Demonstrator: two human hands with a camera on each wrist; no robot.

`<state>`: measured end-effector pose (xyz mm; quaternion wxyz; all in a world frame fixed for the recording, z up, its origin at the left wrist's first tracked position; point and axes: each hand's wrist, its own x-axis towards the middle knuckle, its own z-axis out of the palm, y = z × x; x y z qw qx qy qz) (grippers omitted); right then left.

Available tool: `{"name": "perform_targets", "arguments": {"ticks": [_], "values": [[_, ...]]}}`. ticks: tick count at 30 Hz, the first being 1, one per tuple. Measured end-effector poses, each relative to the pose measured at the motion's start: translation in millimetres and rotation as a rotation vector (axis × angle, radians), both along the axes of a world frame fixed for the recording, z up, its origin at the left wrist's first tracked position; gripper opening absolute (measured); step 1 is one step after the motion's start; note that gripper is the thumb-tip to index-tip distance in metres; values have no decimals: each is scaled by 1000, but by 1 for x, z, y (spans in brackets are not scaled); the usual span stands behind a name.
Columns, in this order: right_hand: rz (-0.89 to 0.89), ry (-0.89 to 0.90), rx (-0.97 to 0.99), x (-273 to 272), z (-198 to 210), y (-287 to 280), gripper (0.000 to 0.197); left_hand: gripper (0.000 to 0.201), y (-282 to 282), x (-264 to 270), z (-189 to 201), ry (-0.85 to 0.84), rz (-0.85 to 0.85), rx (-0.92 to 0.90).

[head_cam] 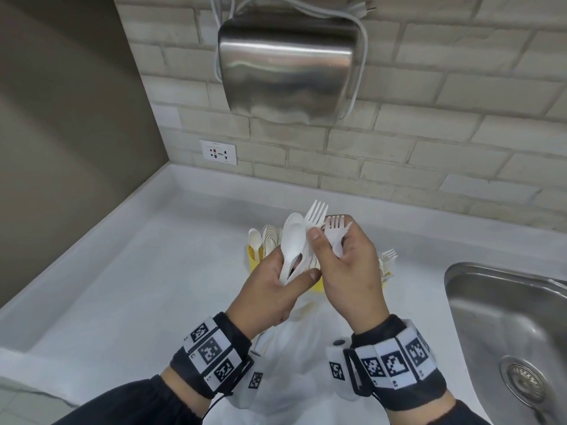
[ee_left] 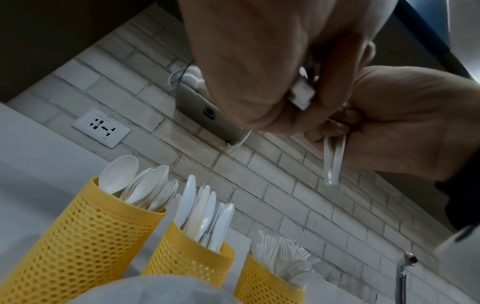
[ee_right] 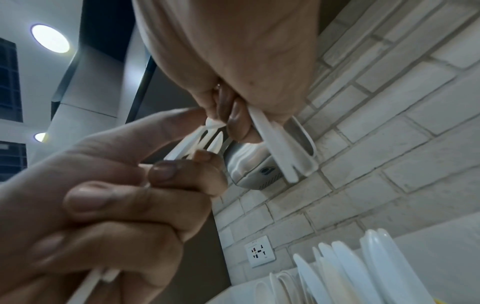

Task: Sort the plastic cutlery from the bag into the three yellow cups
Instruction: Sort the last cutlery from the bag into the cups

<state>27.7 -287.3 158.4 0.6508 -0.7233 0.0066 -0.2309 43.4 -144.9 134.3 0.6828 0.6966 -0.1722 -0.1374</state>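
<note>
Several mixed pieces [head_cam: 296, 240], spoon and forks, sit fanned in my left hand [head_cam: 276, 297], its grip curled round their handles, above the desk [head_cam: 129, 286]. My right hand [head_cam: 346, 271] pinches one fork [head_cam: 335, 233]; next, I judge, it goes into the fork cup [ee_left: 262, 286], beside the knife cup [ee_left: 187, 261] and spoon cup [ee_left: 85, 242].

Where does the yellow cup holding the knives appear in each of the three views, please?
Head: the knife cup is almost hidden behind the hands, a yellow sliver below the left hand.
Left wrist: bottom centre, middle of three yellow cups.
Right wrist: only the knife tips show, bottom right; the cup itself is out of frame.
Shared landmark: the wall socket.
</note>
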Motion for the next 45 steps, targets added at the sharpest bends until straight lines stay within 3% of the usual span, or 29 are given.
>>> {"name": "perform_targets", "arguments": {"ticks": [5,11,16,22,24,28,32,35,40,45], "values": [[-63,-50,95,2,-5,-5,12,25,-2,-3,8,47,1,-125],[53,43,243,3,-9,-8,23,32,-3,-3,4,29,-28,-37],[-51,14,373,10,-11,-15,32,39,-5,-3,-1,63,-20,-6],[169,79,570,7,-8,-9,17,33,-10,-5,2,65,-78,-52],[111,79,549,8,-10,-8,13,31,-13,-6,1,36,-90,-44],[-89,71,538,16,-14,-8,29,36,-13,0,-13,-53,-55,62],[-81,2,698,18,-14,-20,33,42,-10,4,-23,-101,7,145],[-57,-85,765,18,-5,-35,20,43,-4,7,-28,-73,56,109],[-49,-97,670,24,0,-59,22,42,9,9,-23,-3,124,41],[-156,-174,636,26,10,-80,30,37,14,11,-14,25,119,-7]]}}
